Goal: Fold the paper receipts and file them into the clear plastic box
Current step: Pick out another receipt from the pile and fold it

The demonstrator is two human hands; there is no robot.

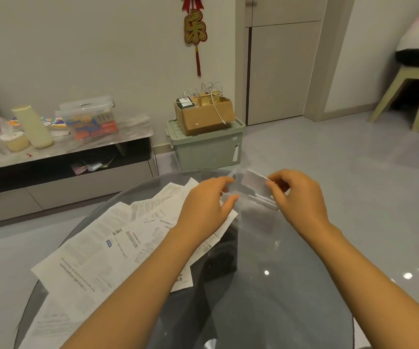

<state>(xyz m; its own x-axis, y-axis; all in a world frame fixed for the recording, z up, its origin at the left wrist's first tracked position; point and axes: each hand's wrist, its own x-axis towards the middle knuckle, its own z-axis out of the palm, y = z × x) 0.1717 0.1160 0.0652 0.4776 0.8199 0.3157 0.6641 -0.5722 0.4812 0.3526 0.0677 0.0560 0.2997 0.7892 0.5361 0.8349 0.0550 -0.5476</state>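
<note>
A small clear plastic box (243, 195) stands near the far edge of the round glass table (266, 273). My left hand (207, 207) grips its left side between thumb and fingers. My right hand (296, 195) pinches a folded white receipt (256, 182) at the box's top opening. More folded receipts (263, 200) stand inside the box. A spread of unfolded receipts and printed sheets (117, 238) lies on the left half of the table, partly under my left forearm.
Beyond the table, a low TV cabinet (64, 157) at the left carries a lidded storage box, a cream bottle and cups. A green bin (205, 147) topped by a cardboard box stands by the wall. A stool (404, 96) is at the far right.
</note>
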